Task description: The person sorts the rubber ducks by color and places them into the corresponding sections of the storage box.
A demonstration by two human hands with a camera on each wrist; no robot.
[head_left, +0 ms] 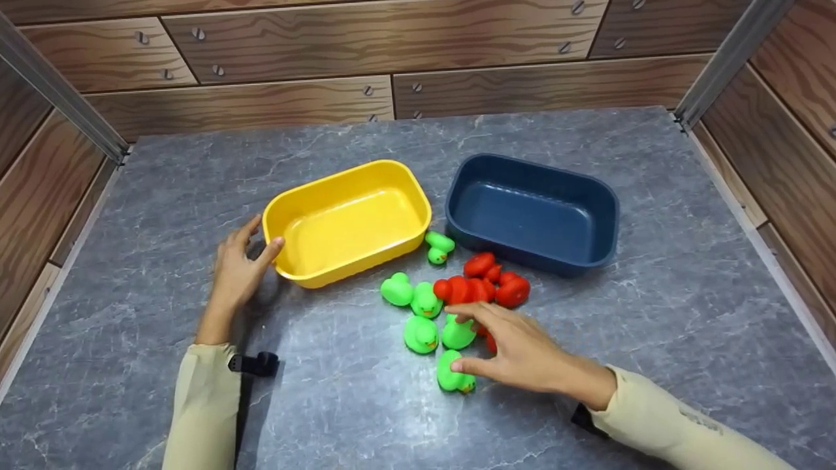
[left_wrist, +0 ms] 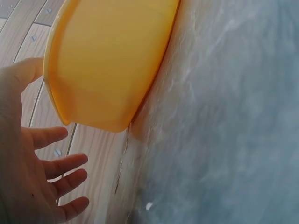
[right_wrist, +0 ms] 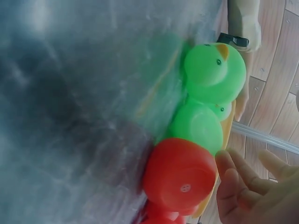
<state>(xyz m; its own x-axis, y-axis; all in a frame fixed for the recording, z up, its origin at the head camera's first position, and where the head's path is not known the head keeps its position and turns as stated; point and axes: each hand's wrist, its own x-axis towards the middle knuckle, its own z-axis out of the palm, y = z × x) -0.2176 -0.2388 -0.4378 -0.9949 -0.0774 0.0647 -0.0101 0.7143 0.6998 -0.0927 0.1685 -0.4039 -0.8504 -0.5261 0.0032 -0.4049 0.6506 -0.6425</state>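
Observation:
My left hand (head_left: 238,264) is at the left end of the yellow plastic bin (head_left: 349,264); its thumb reaches over the rim and the other fingers are spread outside. In the left wrist view, these fingers (left_wrist: 67,163) stand apart from the bin's wall. My right hand (head_left: 516,346) hovers over a cluster of toy ducks, thumb and fingers parted with nothing gripped. Its thumb overlaps the nearest green duck (head_left: 450,372) in the head view. Another green duck (head_left: 458,333) lies by its fingertips, and red ducks (head_left: 513,290) lie beyond, some partly hidden by the hand.
A dark blue bin (head_left: 532,258) stands right of the yellow one. A green duck (head_left: 439,247) lies on its side near the gap between the bins. More green ducks (head_left: 396,289) sit in front of the yellow bin. Wood-patterned panels (head_left: 392,39) border the grey table (head_left: 339,405).

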